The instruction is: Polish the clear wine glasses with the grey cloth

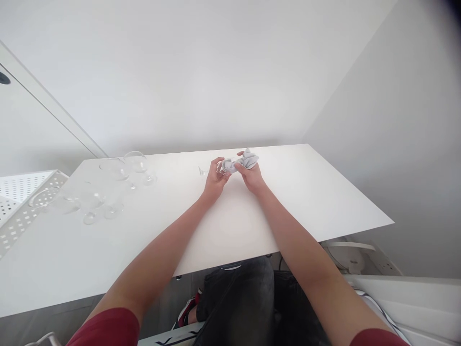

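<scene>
My left hand (217, 174) is closed around the bowl of a clear stemmed wine glass (203, 171), which lies sideways with its foot pointing left. A light grey cloth (250, 158) is bunched in my right hand (251, 174). Part of that cloth reaches into the mouth of the glass and shows through its bowl. Both hands are close together above the far middle of the white table (223, 230). Some fingertips of my right hand are hidden behind the cloth.
Several clear stemmed glasses (136, 163) stand on the table's left side. A white perforated rack (25, 192) is at the far left edge. Behind the table rises a white wall (201, 72); another wall (406, 144) is on the right.
</scene>
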A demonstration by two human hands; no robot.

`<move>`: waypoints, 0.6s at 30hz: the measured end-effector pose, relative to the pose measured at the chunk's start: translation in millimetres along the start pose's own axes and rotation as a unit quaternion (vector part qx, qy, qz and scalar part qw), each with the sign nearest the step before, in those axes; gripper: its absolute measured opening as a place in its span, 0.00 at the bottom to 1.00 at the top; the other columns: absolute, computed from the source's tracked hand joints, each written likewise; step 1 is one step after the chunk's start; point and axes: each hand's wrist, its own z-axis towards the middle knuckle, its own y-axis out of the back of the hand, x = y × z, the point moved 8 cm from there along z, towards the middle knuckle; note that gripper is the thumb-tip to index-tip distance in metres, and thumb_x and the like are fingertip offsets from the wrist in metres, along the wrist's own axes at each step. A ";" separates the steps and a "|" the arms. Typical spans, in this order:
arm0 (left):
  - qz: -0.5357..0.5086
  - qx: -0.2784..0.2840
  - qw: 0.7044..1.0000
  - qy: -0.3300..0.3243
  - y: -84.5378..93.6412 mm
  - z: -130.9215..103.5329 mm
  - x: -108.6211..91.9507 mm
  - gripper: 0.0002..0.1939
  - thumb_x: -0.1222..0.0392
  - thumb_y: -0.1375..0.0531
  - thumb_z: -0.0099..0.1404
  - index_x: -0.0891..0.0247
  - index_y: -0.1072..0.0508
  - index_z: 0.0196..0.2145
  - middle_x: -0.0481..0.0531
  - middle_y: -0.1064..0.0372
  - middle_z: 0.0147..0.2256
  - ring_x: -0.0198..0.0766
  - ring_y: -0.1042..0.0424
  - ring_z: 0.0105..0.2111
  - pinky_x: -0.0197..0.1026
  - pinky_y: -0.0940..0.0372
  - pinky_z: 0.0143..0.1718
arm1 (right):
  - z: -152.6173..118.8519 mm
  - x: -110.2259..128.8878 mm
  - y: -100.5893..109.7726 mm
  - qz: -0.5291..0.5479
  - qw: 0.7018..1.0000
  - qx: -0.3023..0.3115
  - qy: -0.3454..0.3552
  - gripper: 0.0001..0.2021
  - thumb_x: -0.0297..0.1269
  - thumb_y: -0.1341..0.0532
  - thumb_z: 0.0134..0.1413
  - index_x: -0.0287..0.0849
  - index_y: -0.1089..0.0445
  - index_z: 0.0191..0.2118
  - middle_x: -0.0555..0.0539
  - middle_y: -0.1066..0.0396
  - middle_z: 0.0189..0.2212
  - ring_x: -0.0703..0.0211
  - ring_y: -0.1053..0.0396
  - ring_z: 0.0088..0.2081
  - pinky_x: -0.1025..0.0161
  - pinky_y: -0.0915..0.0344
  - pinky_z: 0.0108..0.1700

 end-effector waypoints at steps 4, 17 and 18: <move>0.009 -0.068 0.994 0.085 12.9 -3.8 10.7 0.27 0.38 0.38 0.67 0.57 0.36 0.53 0.55 0.26 0.43 0.39 0.22 0.36 0.44 0.24 0.36 | -8.3 10.5 -18.5 -0.079 0.994 0.077 0.025 0.32 0.48 0.23 0.44 0.51 0.33 0.54 0.48 0.26 0.45 0.51 0.28 0.49 0.53 0.32 0.55; 0.012 -0.021 0.998 0.058 0.5 -3.9 4.4 0.28 0.46 0.35 0.66 0.53 0.40 0.58 0.58 0.33 0.54 0.37 0.20 0.35 0.42 0.23 0.31 | -1.6 4.8 -2.2 -0.009 1.000 0.019 0.004 0.22 0.59 0.35 0.58 0.52 0.29 0.52 0.48 0.28 0.42 0.52 0.30 0.47 0.51 0.32 0.55; 0.020 -0.027 0.997 0.068 1.8 -4.3 5.8 0.26 0.46 0.36 0.67 0.55 0.39 0.57 0.56 0.31 0.50 0.34 0.22 0.29 0.42 0.24 0.30 | -2.2 5.3 -2.2 -0.006 1.000 0.018 0.000 0.24 0.60 0.36 0.59 0.53 0.29 0.54 0.48 0.28 0.43 0.51 0.30 0.47 0.50 0.32 0.55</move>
